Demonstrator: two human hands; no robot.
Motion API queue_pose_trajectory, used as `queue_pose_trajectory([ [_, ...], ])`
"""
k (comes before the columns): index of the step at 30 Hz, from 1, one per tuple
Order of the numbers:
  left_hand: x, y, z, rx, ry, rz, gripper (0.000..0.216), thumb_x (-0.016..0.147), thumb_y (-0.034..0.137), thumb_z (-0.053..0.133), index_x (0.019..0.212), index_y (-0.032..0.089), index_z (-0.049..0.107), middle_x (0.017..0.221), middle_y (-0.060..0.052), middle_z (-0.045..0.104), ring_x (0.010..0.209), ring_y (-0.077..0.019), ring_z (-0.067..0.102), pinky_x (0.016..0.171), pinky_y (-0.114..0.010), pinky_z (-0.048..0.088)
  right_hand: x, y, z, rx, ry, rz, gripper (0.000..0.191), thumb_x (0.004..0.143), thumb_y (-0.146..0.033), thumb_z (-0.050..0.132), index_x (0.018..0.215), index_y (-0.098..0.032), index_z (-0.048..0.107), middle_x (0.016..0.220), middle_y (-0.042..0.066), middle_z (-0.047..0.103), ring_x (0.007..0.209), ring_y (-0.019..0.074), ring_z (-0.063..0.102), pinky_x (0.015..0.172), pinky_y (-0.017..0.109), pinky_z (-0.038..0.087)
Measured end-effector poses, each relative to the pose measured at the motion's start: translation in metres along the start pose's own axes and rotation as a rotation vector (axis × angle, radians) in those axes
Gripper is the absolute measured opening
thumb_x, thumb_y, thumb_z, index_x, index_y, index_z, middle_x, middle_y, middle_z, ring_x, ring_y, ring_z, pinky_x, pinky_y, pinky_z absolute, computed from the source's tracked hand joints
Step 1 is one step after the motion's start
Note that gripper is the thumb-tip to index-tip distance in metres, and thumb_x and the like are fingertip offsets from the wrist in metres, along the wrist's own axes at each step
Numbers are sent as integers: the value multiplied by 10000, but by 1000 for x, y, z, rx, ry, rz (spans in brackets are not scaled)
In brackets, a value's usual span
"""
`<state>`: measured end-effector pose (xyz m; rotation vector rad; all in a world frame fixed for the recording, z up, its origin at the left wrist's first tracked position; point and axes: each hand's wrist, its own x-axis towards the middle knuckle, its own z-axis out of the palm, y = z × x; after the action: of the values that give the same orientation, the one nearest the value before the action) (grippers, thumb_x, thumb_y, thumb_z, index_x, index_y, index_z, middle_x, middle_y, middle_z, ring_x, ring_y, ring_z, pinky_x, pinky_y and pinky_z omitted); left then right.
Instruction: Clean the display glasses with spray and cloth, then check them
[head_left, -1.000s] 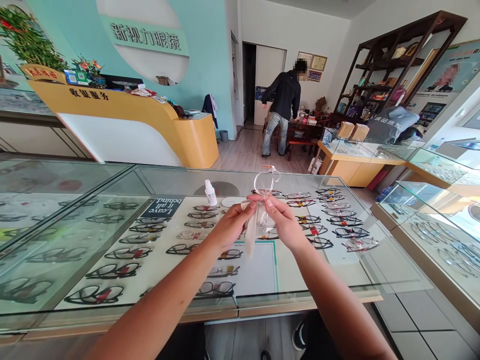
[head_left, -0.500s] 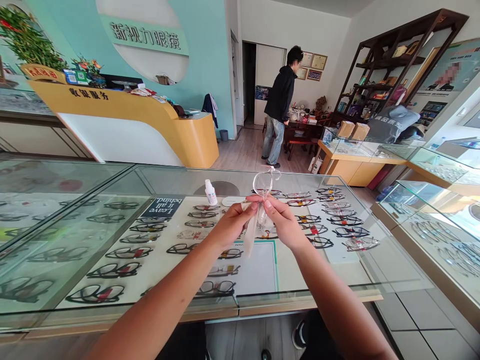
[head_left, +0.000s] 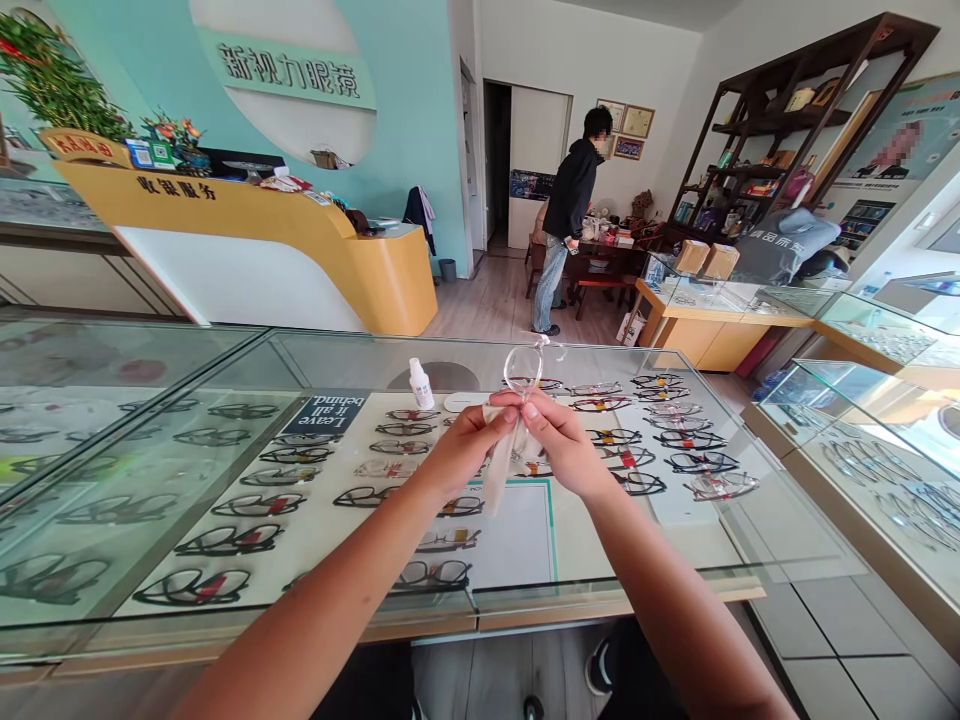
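Above the glass counter, my left hand (head_left: pixel 474 443) pinches a pale cleaning cloth (head_left: pixel 496 478) that hangs down below the fingers. My right hand (head_left: pixel 556 432) is closed on a pair of clear-framed eyeglasses (head_left: pixel 524 367), held on end with one round lens rising above the fingertips. Both hands meet at the middle of the glasses, thumbs close together, with the cloth between them. The lower lens is partly hidden by the fingers and cloth. A small white bottle (head_left: pixel 421 385) stands upright on the glass, beyond my left hand.
Rows of eyeglasses (head_left: pixel 229 540) lie inside the glass display case (head_left: pixel 600 590) beneath my hands. A person in a dark jacket (head_left: pixel 571 195) stands by a wooden table at the back. A yellow reception counter (head_left: pixel 390 275) is at the left, more display cases (head_left: pixel 885 440) at the right.
My hands and the glasses have shifted very slightly, the glasses a little to the left. The person at the back has moved a little to the right.
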<state>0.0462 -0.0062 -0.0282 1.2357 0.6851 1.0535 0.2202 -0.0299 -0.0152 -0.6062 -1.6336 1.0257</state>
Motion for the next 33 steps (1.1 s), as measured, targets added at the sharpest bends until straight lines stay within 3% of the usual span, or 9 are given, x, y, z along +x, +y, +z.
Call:
queue_pose_trajectory([
  [10, -2, 0, -2, -17, 14, -43, 580, 709, 714, 984, 844, 187, 783, 653, 36, 612, 597, -110, 514, 577, -244, 449, 0, 1, -1, 2, -10, -24, 420, 1148, -608, 568, 1317, -363, 864, 1299, 60, 775, 1326, 278, 672, 1241, 459, 451],
  [18, -2, 3, -1, 19, -24, 1, 558, 725, 688, 987, 835, 180, 784, 690, 23, 633, 639, -114, 525, 581, -235, 412, 0, -1, -2, -37, -17, 2, 490, 1128, -676, 556, 1304, -341, 867, 1290, 76, 774, 1369, 297, 647, 1236, 475, 467],
  [25, -2, 3, -3, 37, -63, 15, 514, 743, 648, 985, 823, 180, 789, 733, -3, 675, 687, -147, 576, 638, -266, 439, -1, 1, -2, -27, -3, -5, 438, 1143, -621, 563, 1283, -349, 876, 1238, 67, 753, 1248, 268, 681, 1224, 454, 462],
  [33, 0, -1, -7, 69, -116, 12, 514, 748, 633, 984, 917, 182, 804, 724, 19, 608, 662, -126, 495, 623, -254, 389, -1, 3, 1, -14, 65, 37, 496, 1111, -683, 579, 1230, -315, 889, 1209, 78, 772, 1311, 298, 665, 1225, 464, 455],
])
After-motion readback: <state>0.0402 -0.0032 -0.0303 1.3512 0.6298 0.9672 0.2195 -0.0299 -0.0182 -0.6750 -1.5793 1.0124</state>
